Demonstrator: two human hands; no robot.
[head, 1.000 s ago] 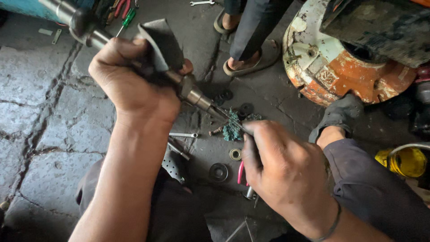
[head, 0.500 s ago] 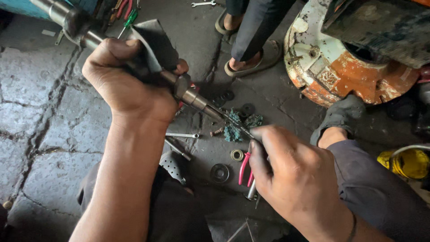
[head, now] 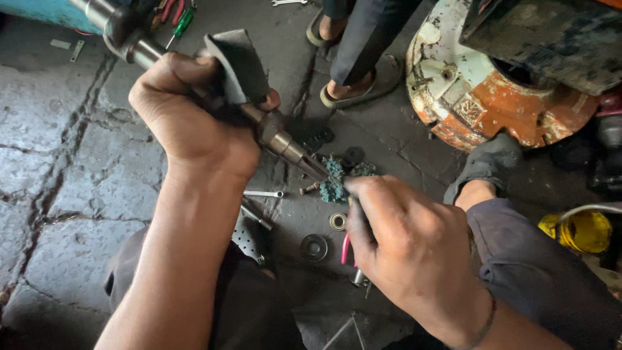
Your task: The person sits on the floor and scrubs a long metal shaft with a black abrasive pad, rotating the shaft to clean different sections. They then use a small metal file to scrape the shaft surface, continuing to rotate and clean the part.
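the left hand [head: 184, 123] is closed tight, its fingers [head: 269, 100] wrapped fully around a long stepped steel shaft [head: 285, 146] together with a dark folded strip of abrasive cloth [head: 238, 63] that is pressed against the shaft and sticks up above the fist. the shaft is held tilted, its upper end passing beyond the fist toward the top left of the view and its thin lower end running down to the right hand [head: 408, 249]. the right hand is also closed, its blackened fingers [head: 356, 223] curled around the shaft's narrow tip, so the shaft is gripped at both ends above the stone floor [head: 65, 188]. one shaft and one strip of cloth are seen. on the floor below the shaft lie a clump of green scouring fibre [head: 335, 185], one small bearing ring [head: 337, 221], one larger dark washer [head: 313, 247], a thin steel pin [head: 262, 194] and pliers with pink handles [head: 345, 249], mostly hidden by the right hand. two more dark rings [head: 353, 155] lie near the green clump. a second person's sandalled feet [head: 353, 87] are seen at the top, beside a round orange and white machine housing [head: 492, 91]. a yellow container [head: 580, 230] is seen at the right edge.
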